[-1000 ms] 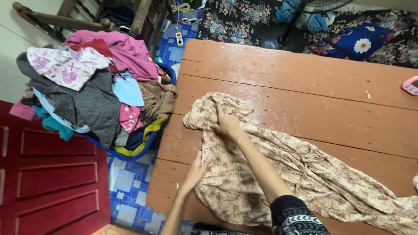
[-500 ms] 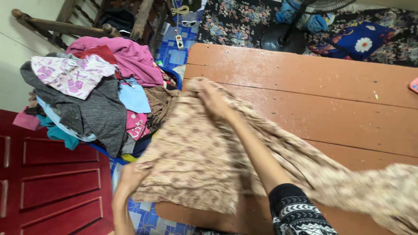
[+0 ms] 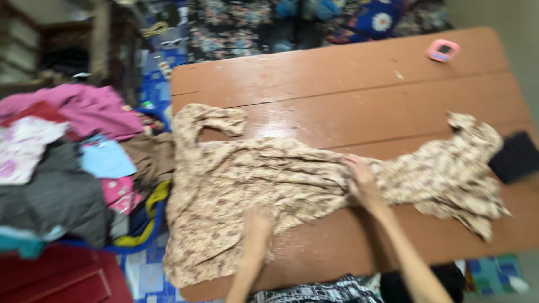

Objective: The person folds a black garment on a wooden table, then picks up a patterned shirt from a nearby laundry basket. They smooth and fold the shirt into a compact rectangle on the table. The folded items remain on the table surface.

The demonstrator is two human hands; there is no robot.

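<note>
A: Container status?

B: A blue basket (image 3: 147,224) stands just left of the table, heaped with mixed clothes (image 3: 62,163) in pink, grey and light blue, piled above its rim.

A: Item under the hands?

B: A thin beige floral-print garment (image 3: 269,179), wrinkled, spread across the orange-brown wooden table (image 3: 348,67) (one end overhangs the left edge).

A: Hand state?

B: The left hand (image 3: 257,220) lies flat on the fabric. The right hand (image 3: 362,180) presses the gathered middle, fingers bent; a grip cannot be confirmed through the blur.
</note>
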